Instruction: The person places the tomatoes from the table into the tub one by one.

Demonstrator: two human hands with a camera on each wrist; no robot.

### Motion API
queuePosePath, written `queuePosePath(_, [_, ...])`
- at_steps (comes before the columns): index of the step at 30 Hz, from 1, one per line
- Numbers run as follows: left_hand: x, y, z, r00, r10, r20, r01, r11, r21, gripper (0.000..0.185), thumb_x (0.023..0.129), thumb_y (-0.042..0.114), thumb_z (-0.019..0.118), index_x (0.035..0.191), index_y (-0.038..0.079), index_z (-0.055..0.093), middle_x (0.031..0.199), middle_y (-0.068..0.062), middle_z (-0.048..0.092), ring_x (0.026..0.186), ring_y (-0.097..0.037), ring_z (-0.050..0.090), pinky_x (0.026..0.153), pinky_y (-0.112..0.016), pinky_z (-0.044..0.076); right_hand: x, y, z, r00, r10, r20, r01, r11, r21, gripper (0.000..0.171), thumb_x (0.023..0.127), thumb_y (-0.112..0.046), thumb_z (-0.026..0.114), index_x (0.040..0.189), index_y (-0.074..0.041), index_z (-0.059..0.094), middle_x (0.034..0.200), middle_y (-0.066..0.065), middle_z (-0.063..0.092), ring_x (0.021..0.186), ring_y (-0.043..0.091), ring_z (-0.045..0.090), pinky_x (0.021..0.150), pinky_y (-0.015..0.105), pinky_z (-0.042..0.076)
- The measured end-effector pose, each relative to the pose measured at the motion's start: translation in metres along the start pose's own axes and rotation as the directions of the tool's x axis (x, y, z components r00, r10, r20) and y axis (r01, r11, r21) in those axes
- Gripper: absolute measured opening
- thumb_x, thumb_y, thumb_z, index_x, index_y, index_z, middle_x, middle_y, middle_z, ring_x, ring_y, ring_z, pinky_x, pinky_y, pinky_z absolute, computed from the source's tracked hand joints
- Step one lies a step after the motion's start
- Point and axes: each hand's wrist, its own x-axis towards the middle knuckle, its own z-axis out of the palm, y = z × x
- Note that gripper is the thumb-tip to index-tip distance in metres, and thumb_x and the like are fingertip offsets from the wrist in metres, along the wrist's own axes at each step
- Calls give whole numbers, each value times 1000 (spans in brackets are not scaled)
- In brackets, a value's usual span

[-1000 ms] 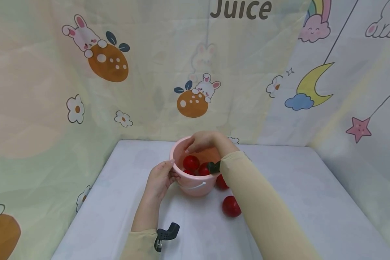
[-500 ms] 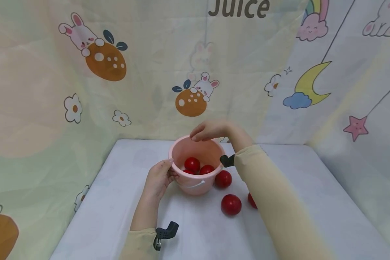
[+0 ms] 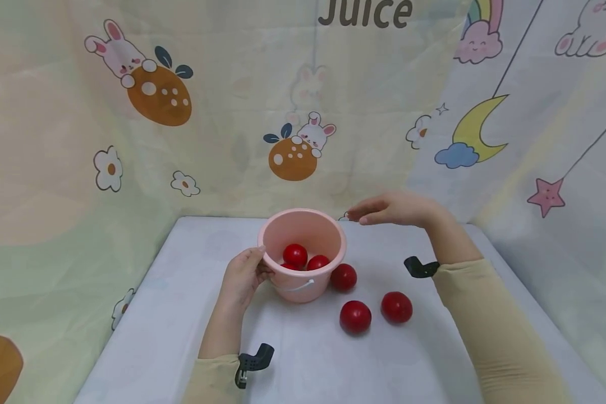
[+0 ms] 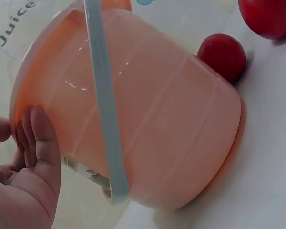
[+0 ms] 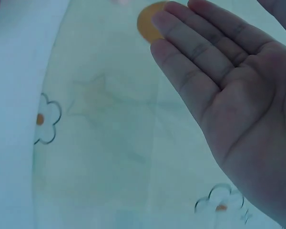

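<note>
A pink bucket (image 3: 303, 295) stands upright on the white table, its pale handle (image 4: 105, 105) hanging down against the side. My left hand (image 3: 240, 278) grips the bucket's left rim, thumb over the edge and fingers against the outer wall. Inside lie three smooth red balls, one (image 3: 295, 255) at the back, another (image 3: 318, 262) to the right, and one partly hidden by the front rim. Right of the bucket, my right hand (image 3: 396, 209) is raised above the table's back part, fingers extended. The right wrist view shows its bare palm (image 5: 252, 105).
Three more red balls are on the table: one (image 3: 344, 278) close by the bucket's right side, one (image 3: 356, 317) nearer the front, one (image 3: 396, 307) farther right. A printed cloth backdrop (image 3: 232, 112) rises behind and beside the table (image 3: 303, 359).
My right hand has come out of the bucket and swung right, its fingers straightening. The balls on the table have come into fuller view. My left hand keeps its hold on the rim.
</note>
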Motion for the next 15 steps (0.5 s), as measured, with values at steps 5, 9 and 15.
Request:
queuePosePath(5, [1, 2, -1, 998, 48, -33, -47, 999, 27, 40, 98, 30, 61, 131, 12, 49, 116, -22, 64, 88, -22, 68, 84, -29, 59, -31, 37, 18, 1000, 17, -17, -16, 998, 65, 47, 93, -48, 62, 136, -31, 58, 138, -5, 59, 131, 24, 54, 106, 51, 46])
queuePosePath(9, [1, 3, -2, 995, 90, -38, -90, 996, 14, 39, 97, 24, 64, 133, 22, 50, 104, -18, 64, 86, -24, 69, 82, -31, 60, -52, 61, 38, 998, 61, -31, -57, 990, 129, 49, 93, -47, 63, 138, -28, 56, 140, -4, 58, 132, 26, 53, 106, 51, 47])
queuePosePath(15, [0, 2, 0, 993, 112, -35, -111, 994, 23, 31, 97, 24, 63, 128, 18, 60, 100, -12, 61, 89, -25, 67, 83, -30, 60, -71, 92, 78, 991, 132, -16, -129, 983, 132, 55, 91, -47, 65, 140, -25, 54, 142, 3, 57, 133, 31, 52, 103, 52, 48])
